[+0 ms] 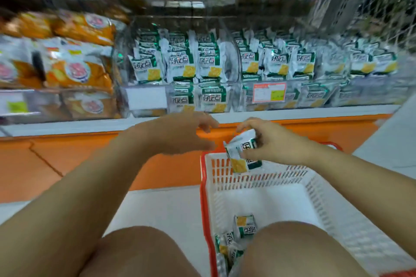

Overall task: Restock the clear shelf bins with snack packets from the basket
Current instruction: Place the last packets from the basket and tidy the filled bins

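Note:
My right hand [267, 141] grips a white-and-green snack packet [239, 155] with a yellow cracker picture, held above the far end of the white basket [258, 195] with its red rim. My left hand [184, 132] hovers just left of the packet, fingers loosely spread, holding nothing. A few more of the same packets [244, 226] lie at the basket's near end, partly hidden by my knee. Clear shelf bins [198, 94] ahead hold rows of matching green-and-white packets [202, 60].
Orange snack bags [78, 67] fill the bins at left. A white shelf ledge [67, 125] and an orange base panel [67, 164] run below the bins. A red-and-yellow price label [269, 92] hangs on a bin front. My knees fill the bottom of the view.

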Demonstrator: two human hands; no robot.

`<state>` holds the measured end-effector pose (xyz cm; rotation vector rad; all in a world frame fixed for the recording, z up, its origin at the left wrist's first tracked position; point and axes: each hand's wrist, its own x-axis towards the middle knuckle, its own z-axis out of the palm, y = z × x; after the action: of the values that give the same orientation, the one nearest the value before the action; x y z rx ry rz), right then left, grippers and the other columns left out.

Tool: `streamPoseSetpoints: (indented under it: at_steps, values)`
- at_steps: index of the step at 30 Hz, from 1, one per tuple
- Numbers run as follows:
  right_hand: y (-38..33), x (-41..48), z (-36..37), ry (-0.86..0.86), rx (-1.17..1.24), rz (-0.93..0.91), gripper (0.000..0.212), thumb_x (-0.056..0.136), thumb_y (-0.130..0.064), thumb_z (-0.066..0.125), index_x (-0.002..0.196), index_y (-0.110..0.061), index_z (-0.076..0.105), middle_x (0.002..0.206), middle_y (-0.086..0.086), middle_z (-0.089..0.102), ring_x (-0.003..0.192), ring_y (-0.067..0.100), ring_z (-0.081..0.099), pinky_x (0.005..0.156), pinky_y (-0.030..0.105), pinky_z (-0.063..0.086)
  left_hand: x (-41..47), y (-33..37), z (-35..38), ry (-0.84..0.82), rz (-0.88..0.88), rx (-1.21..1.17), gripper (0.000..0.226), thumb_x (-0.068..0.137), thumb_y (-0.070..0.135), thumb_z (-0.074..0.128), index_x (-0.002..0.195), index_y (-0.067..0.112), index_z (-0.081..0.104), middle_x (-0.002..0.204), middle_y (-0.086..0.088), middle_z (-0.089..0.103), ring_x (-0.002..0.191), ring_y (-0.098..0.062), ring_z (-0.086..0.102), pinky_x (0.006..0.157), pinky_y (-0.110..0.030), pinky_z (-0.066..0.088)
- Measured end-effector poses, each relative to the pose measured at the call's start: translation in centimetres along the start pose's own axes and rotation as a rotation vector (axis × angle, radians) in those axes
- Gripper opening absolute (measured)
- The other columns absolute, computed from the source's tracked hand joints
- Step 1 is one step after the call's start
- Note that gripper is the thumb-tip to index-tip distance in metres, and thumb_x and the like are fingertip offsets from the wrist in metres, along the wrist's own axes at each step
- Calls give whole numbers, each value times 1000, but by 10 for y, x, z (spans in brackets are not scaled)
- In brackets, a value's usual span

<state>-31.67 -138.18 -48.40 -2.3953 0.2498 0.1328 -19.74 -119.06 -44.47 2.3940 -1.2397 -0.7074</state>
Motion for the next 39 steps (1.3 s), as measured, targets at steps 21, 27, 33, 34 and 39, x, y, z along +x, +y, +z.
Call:
streamPoseSetpoints:
  at_steps: [21,27,33,34,39]
  values:
    - [-161,122,-23,369,-47,-251,21,86,-14,68,102,-18,55,91,-18,49,83,5,50,63,7,37,-26,-68,-50,827,-329,-834,11,93,10,53,104,14,53,70,-1,49,54,-12,42,33,-11,29]
    - [-167,193,0,245,-248,-260,24,88,-16,66,110,-13,56,113,0,56,95,12,54,81,25,40,-11,-89,-50,835,-352,-700,9,92,8,53,96,16,51,70,1,50,57,-10,46,40,-17,37]
    - [-155,206,14,272,-495,-272,32,88,-31,66,119,-23,64,111,2,54,111,22,43,93,36,40,-6,-94,-49,833,-370,-618,7,93,12,53,95,16,48,73,4,48,62,-6,44,47,-22,31]
    - [-154,204,14,271,-530,-271,36,88,-34,65,123,-25,62,110,2,50,112,23,39,95,35,37,-6,-93,-49,820,-376,-603,6,93,13,54,94,16,48,73,4,48,62,-6,44,47,-22,31]
    - [-151,171,7,346,-500,-311,43,91,-32,61,133,-27,53,113,0,45,113,19,36,96,31,32,-17,-83,-48,669,-395,-433,25,91,25,57,72,22,42,68,3,51,63,-12,49,58,-27,38]
